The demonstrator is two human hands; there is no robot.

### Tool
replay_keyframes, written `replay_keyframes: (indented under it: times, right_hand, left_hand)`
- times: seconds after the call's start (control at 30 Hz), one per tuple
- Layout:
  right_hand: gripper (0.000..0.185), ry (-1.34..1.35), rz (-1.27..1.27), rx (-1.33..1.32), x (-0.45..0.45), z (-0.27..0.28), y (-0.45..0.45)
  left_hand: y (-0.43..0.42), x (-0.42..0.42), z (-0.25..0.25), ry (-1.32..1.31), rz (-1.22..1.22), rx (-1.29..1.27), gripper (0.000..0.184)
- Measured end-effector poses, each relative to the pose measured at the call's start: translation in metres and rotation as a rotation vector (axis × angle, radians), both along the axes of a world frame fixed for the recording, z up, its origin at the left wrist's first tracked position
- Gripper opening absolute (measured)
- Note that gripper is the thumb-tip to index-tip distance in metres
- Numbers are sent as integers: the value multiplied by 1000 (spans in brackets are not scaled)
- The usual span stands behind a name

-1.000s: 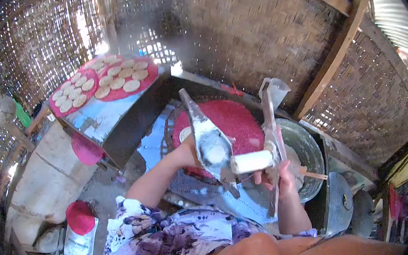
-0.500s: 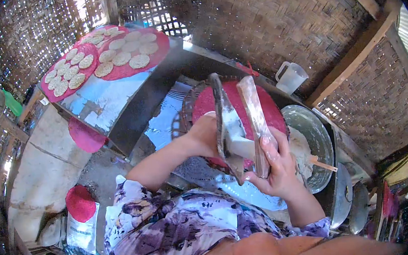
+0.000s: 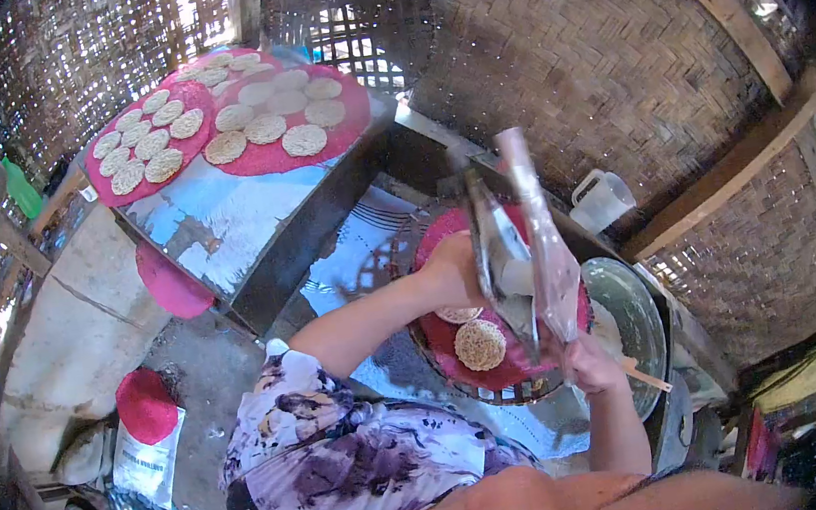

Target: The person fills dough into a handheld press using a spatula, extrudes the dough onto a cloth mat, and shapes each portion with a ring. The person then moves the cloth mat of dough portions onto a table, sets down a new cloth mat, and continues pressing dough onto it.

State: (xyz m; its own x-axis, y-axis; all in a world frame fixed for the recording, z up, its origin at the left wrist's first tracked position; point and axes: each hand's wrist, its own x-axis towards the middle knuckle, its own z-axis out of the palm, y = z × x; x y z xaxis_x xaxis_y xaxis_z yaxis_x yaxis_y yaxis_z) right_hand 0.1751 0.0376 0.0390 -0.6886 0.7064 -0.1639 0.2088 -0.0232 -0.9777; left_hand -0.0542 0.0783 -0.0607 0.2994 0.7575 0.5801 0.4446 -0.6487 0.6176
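A hand press of two long boards stands on edge, blurred, between my hands. Its dark board (image 3: 499, 245) is on the left and a pale, shiny board (image 3: 543, 240) on the right, with a white block (image 3: 514, 278) between them. My left hand (image 3: 455, 268) grips the dark board from the left, its fingers partly hidden. My right hand (image 3: 593, 363) closes around the lower end of the pale board. Beneath them, a round pink mat (image 3: 456, 365) lies on a woven basket (image 3: 524, 393). One pale textured disc (image 3: 480, 345) shows on it, and a second is partly covered.
On the box-like platform (image 3: 214, 232) at upper left, round pink mats carry several pale discs (image 3: 304, 140). A metal basin (image 3: 635, 305) with a wooden stick (image 3: 646, 374) in it stands at right. A clear plastic pitcher (image 3: 605, 200) sits against the woven wall (image 3: 528, 70).
Both hands and the press have shifted right in view, and the boards are closer together. Two discs now show on the mat below. The right hand has moved down the pale board.
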Motion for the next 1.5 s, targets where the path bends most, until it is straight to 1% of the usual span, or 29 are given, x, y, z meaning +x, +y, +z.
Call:
replay_keyframes:
  times: [0.03, 0.07, 0.1, 0.13, 0.17, 0.2, 0.23, 0.27, 0.3, 0.37, 0.47, 0.53, 0.57, 0.6, 0.7, 0.83, 0.87, 1.0, 1.1, 1.2, 1.3, 1.33, 1.4, 1.43, 1.5]
  right_hand:
    - [98, -23, 51, -103, 1, 0, 3]
    - [98, -47, 95, -204, 4, -2, 6]
    - [97, 16, 82, -218, 8, -12, 11]
    - [96, 77, 64, -232, 14, -28, 17]
    - [97, 103, 66, -250, 19, -30, 19]
    - [97, 129, 69, -269, 24, -33, 21]
    - [99, 124, 95, -294, 25, -31, 24]
    - [98, 126, 114, -338, 28, -33, 27]
    - [97, 125, 131, -382, 31, -34, 30]
    - [90, 130, 141, -473, 35, -37, 37]
    - [82, 133, 111, -518, 8, -3, 35]
    - [91, -67, 112, -482, 12, -7, 55]
    - [95, -166, 113, -464, 15, -11, 63]
    - [92, -190, 100, -478, 15, -16, 66]
    - [78, -277, 58, -424, 9, -23, 70]
    - [70, -352, 85, -320, 5, -25, 69]
    - [69, -349, 101, -315, 4, -27, 69]
    - [64, -391, 105, -261, 5, -31, 72]
    - [63, -405, 68, -169, 0, -17, 64]
    - [64, -416, 87, -160, 10, -21, 59]
    - [69, -379, 62, -259, 5, -4, 44]
    - [73, -309, 39, -287, 5, -2, 41]
    - [80, -169, -9, -344, 6, 0, 37]
    - [82, -141, -34, -296, 5, 1, 37]
    - [89, -81, -85, -192, 1, 4, 41]
  left_hand:
    - [7, -1, 10, -220, -235, -147, 48]
    - [-12, -11, 57, 95, -119, -71, 53]
    - [-20, -20, 81, 405, -5, 7, 58]
    - [-11, -27, 66, -162, -267, -107, 83]
    - [-4, -41, 79, -412, -659, -230, 85]
    - [3, -47, 94, -732, -961, -302, 88]
    - [3, -51, 113, -1067, -1073, -372, 92]
    - [6, -54, 127, -1229, -1279, -368, 90]
    - [8, -52, 131, -1176, -1352, -224, 85]
    - [23, -47, 124, -1068, -1400, -117, 76]
    - [43, -47, 100, -1236, -960, -236, 55]
    - [63, -51, 72, -1431, -1044, -385, 46]
    - [71, -52, 59, -1528, -1083, -463, 48]
    - [66, -50, 57, -1636, -755, -586, 56]
    - [70, -55, 25, -1723, -915, -603, 56]
    - [59, -58, 10, -1771, -892, -568, 56]
    - [58, -59, 10, -1782, -844, -567, 56]
    - [54, -64, 14, -1784, -885, -552, 55]
    - [56, -55, 13, -1778, -631, -569, 50]
    - [52, -48, 9, -1810, -656, -624, 50]
    - [50, -47, 11, -1809, -912, -622, 59]
    - [46, -48, 24, -1756, -827, -627, 65]
    - [39, -53, 50, -1647, -660, -635, 81]
    - [45, -58, 52, -1498, -948, -541, 97]
    - [47, -58, 51, -1285, -791, -632, 91]
